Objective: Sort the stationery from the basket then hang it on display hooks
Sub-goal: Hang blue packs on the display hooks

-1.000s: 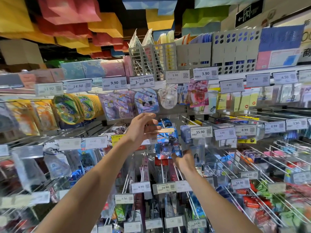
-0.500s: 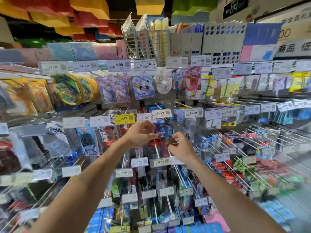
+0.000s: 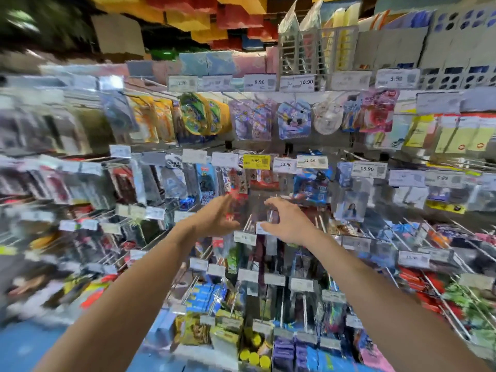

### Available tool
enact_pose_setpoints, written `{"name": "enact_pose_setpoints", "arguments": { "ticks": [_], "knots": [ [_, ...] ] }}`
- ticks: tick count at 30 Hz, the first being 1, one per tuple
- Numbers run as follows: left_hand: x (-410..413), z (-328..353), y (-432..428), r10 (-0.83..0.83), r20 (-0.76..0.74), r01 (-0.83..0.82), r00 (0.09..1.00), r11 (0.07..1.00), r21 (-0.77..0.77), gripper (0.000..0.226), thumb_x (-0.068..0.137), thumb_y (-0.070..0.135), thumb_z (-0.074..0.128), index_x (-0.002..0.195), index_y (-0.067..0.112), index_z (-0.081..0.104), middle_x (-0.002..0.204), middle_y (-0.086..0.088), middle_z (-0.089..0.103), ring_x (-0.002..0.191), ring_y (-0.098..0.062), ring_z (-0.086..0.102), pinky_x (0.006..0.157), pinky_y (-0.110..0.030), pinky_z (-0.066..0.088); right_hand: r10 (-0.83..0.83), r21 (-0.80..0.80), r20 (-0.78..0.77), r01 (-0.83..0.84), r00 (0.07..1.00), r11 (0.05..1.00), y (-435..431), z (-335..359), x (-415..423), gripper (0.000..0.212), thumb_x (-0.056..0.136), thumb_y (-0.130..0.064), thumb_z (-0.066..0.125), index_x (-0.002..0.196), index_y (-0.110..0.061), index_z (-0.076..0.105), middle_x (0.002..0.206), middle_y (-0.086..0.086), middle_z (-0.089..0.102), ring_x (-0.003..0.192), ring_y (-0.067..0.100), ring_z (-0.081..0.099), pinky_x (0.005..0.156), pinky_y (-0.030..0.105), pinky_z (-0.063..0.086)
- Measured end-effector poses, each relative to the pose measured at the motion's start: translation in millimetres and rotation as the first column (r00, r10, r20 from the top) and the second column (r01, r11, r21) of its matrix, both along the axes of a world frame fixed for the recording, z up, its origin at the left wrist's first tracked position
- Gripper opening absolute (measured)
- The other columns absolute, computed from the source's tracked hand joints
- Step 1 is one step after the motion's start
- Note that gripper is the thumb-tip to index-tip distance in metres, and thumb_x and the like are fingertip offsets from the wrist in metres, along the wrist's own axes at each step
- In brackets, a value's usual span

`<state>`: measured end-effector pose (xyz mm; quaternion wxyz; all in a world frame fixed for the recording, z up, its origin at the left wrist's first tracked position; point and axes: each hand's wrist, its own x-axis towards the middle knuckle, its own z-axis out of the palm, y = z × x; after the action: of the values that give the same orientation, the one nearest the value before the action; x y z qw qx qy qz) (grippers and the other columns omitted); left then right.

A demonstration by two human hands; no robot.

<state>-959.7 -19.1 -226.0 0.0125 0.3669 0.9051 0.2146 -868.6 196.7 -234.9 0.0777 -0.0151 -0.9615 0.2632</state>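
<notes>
Nearest the camera, two bare forearms reach up and forward side by side. The left hand [image 3: 214,217] is spread, fingers [image 3: 228,201] straight and slightly fanned, with nothing in them. The right hand [image 3: 288,224] is loosely cupped, forefinger and thumb apart in a wide C, and it too grips nothing as far as the blur allows. Between the two sets of fingertips run the bare wire prongs of the display hooks [image 3: 248,222], with a white price tag [image 3: 244,237] just below the right thumb. No packet sits in the gap. Just above and to the right of the right fingertips, one blue packet [image 3: 311,183] hangs on its hook, apart from both hands. Up and left of those fingertips is the single yellow price tag [image 3: 256,161] among the white ones. Farther up, well above the fingers, is a row of round green-and-yellow packs [image 3: 198,114], and beyond that grey organiser racks [image 3: 375,47] on the top shelf. By my reading, one item is hung and both hands are free. The basket is out of view, so what is left to sort cannot be told. Counted: two hands, both empty, one blue packet in front with any behind it hidden, one yellow tag, and at least four tiers of hooks.
</notes>
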Motion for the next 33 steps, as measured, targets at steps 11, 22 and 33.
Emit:
{"name": "enact_pose_setpoints", "arguments": {
  "ticks": [11,22,33],
  "knots": [
    [198.5,-38.1,-134.3,0.678,0.083,-0.678,0.731,0.735,-0.035,0.066,0.092,0.033,0.074,0.146,0.009,0.046,0.142,-0.009,0.054,0.13,-0.029,0.054,0.1,-0.032,0.044,0.586,0.033,0.062,-0.589,0.808,0.808,-127.8,-25.0,54.1,0.071,0.087,-0.043,0.075,0.145,-0.013,0.046,0.144,0.01,0.054,0.128,0.028,0.054,0.107,0.036,0.043],
    [497.0,-36.4,-276.4,0.985,0.085,-0.983,0.152,0.16,-0.094,0.088,0.089,0.041,0.078,0.157,0.01,0.031,0.16,-0.013,0.038,0.147,-0.026,0.037,0.118,-0.03,0.028,0.962,0.019,0.0,-0.961,0.274,0.274,-331.3,-22.5,231.8,0.076,0.09,-0.031,0.076,0.151,-0.006,0.04,0.152,0.014,0.046,0.14,0.027,0.044,0.11,0.026,0.03],
    [873.6,-43.2,-327.8,0.925,0.139,-0.931,-0.354,-0.336,-0.14,0.093,0.084,0.053,0.077,0.157,0.024,0.028,0.162,0.0,0.032,0.14,-0.021,0.042,0.111,-0.033,0.037,0.983,-0.08,-0.008,-0.979,-0.186,-0.186,-492.1,-34.7,548.3,0.074,0.087,-0.031,0.078,0.147,-0.007,0.041,0.145,0.014,0.051,0.134,0.03,0.05,0.108,0.035,0.04]
  ]
}}
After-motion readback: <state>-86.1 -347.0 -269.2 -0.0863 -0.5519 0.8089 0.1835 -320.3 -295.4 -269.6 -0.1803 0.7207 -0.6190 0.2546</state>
